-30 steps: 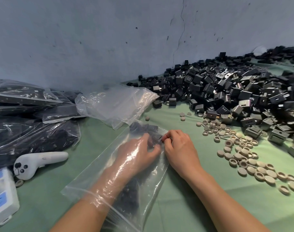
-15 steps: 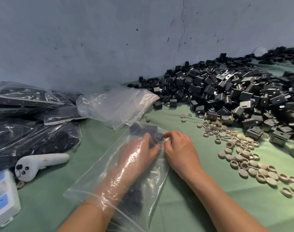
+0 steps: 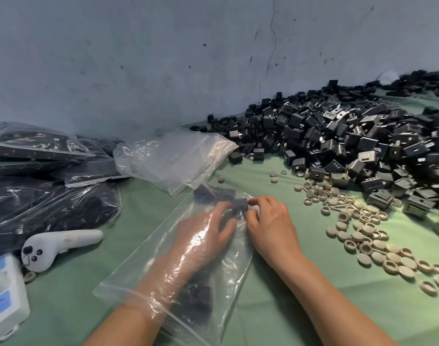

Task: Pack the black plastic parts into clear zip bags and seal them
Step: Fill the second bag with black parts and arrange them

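Observation:
A clear zip bag (image 3: 138,278) lies on the green cloth in front of me, its mouth toward me. My left hand (image 3: 201,236) is inside it up to the forearm, fingers stretched out against several black plastic parts (image 3: 214,194) at the bag's far end. More black parts (image 3: 196,299) lie under my wrist near the mouth. My right hand (image 3: 270,226) is outside the bag at its right edge, with thumb and fingertips pinching the plastic beside a black part. A big heap of loose black parts (image 3: 350,141) fills the right rear.
Beige round caps and rings (image 3: 363,231) are scattered right of my right hand. Empty clear bags (image 3: 173,156) lie behind the open bag. Filled bags of black parts (image 3: 38,203) are stacked at left, with a white controller (image 3: 58,245) and a white device (image 3: 3,303) in front.
Both hands stay almost in place. My left fingers have slid slightly further over the parts inside the bag, and my right fingertips keep their pinch at the bag's edge.

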Demonstrator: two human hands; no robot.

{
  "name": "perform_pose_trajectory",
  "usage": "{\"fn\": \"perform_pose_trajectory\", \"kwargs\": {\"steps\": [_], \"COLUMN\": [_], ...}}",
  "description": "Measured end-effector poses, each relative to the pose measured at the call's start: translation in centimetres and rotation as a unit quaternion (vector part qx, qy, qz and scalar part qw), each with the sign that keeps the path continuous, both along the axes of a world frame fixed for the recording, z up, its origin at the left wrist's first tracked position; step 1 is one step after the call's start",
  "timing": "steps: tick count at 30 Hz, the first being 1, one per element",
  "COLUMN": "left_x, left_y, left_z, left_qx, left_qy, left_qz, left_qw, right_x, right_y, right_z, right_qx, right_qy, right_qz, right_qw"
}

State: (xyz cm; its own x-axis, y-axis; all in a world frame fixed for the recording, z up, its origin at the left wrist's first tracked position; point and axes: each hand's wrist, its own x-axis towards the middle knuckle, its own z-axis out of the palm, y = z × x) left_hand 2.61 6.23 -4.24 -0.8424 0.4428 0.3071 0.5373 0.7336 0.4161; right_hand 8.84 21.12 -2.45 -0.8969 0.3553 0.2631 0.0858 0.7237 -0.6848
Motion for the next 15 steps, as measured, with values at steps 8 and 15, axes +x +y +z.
{"fn": "perform_pose_trajectory", "kwargs": {"steps": [8, 15], "left_x": [0.7, 1.9], "left_y": [-0.3, -0.5], "left_z": [0.7, 2.7], "left_qx": [0.011, -0.094], "left_qy": [-0.057, 0.055], "left_qz": [-0.036, 0.032], "left_qw": [0.998, 0.993], "right_x": [-0.1, -0.1], "right_y": [0.0, -0.2], "right_z": [0.0, 0.0], "right_qx": [-0.026, 0.006], "right_qy": [0.024, -0.004], "right_qz": [-0.021, -0.021], "right_qw": [0.999, 1.000]}}
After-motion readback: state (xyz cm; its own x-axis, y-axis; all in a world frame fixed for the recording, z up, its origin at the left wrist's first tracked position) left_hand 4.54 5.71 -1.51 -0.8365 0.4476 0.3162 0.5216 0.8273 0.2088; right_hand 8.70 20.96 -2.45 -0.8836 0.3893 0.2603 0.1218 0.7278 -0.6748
